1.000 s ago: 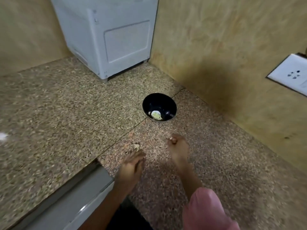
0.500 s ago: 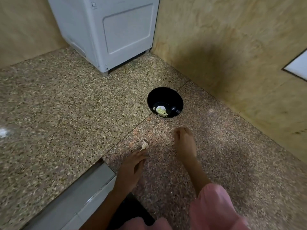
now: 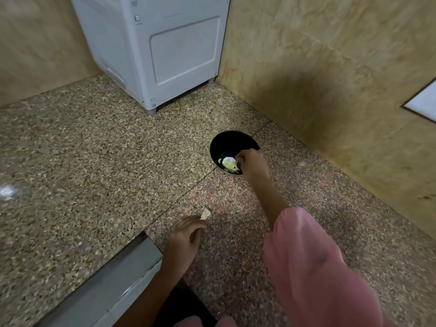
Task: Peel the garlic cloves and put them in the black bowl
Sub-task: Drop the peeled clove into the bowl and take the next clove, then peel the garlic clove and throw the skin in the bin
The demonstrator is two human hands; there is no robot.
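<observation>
A speckled brown granite tabletop (image 3: pixel 82 161) filled the view, seen from above. Far to the left of the round black bowl (image 3: pixel 232 140), a small white smudge (image 3: pixel 6 192) marked the stone. Left of the bowl and nearer the viewer, a grey metal strip (image 3: pixel 106 277) ran along the tabletop's edge. Behind the bowl and to its left, a pale grey boxy appliance (image 3: pixel 165 55) stood in the corner.

The person's left hand (image 3: pixel 186 237) lay low over the stone, nearer the viewer than the bowl and a little to its left, fingers loosely curled. A papery tan scrap of garlic skin (image 3: pixel 205 214) sat at its fingertips; whether the hand pinched it or only touched it could not be told.

The bowl stood upright on the tabletop. Pale peeled garlic cloves (image 3: pixel 229 163) lay in its bottom. The right hand (image 3: pixel 252 165) reached over the bowl's near right rim, fingers bunched and pointing down beside the cloves; whether they gripped one could not be told. A loose pink sleeve (image 3: pixel 311 267) covered that forearm.

Right of the bowl rose a beige marbled wall (image 3: pixel 330 79) bearing a white plate (image 3: pixel 424 102).
</observation>
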